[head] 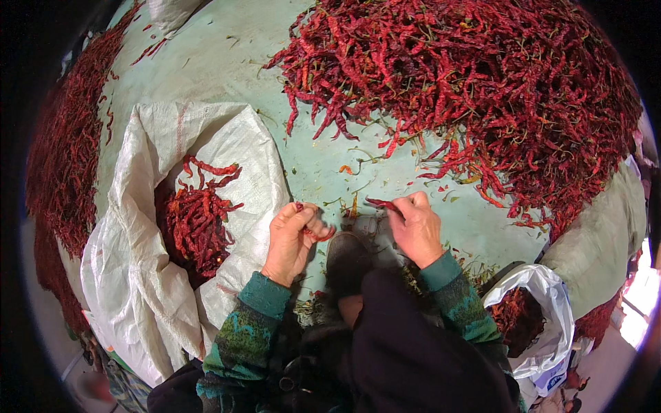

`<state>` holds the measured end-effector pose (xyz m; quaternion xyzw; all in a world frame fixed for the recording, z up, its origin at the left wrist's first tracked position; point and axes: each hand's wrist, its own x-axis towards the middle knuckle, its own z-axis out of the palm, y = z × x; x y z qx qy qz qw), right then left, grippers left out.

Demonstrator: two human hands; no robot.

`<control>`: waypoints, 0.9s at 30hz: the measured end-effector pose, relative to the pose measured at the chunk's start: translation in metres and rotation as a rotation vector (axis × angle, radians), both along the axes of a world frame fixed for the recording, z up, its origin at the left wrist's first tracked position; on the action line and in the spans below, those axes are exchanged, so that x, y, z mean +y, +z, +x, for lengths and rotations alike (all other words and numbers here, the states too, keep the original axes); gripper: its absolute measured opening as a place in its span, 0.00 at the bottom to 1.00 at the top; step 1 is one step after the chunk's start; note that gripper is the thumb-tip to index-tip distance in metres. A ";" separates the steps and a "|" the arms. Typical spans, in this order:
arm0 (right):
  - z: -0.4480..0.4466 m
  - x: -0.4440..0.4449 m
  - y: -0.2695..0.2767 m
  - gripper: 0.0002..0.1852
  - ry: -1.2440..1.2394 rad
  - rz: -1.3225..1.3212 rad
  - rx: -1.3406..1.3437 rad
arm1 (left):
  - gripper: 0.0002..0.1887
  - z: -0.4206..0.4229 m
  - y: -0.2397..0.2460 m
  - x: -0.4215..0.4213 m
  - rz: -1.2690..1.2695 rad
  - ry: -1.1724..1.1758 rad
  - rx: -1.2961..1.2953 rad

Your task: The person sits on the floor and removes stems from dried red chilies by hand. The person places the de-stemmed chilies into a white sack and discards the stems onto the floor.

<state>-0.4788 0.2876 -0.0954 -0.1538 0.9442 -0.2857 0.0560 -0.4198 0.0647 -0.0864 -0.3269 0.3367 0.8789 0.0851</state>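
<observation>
My left hand is closed around dried red chilies, one of which curls out past the fingers on the right. Between the thumb and fingers of my right hand is a dried red chili, its tip pointing left. The hands are apart, above a pale green floor sheet. Just left of my left hand stands a white woven sack, open at the top, with dried red chilies inside. A large heap of dried red chilies with stems lies beyond my right hand.
A white plastic bag with darker chilies stands at the lower right, beside a filled pale sack. Another chili heap runs along the left. Loose stems and bits lie on the sheet around my shoe. Another white sack is at the top.
</observation>
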 end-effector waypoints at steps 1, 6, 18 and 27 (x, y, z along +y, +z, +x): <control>0.000 -0.001 0.001 0.06 0.016 -0.041 -0.021 | 0.05 -0.002 0.002 0.001 0.008 -0.007 0.009; 0.007 -0.020 0.015 0.08 0.048 -0.292 -0.404 | 0.07 -0.008 0.003 0.035 -0.159 -0.205 -0.110; 0.029 -0.013 0.000 0.09 0.158 -0.468 -0.695 | 0.06 -0.004 -0.008 0.031 -0.126 -0.054 -0.115; 0.033 -0.007 -0.008 0.06 0.089 -0.422 -0.640 | 0.05 -0.002 -0.003 0.036 -0.623 -0.174 0.031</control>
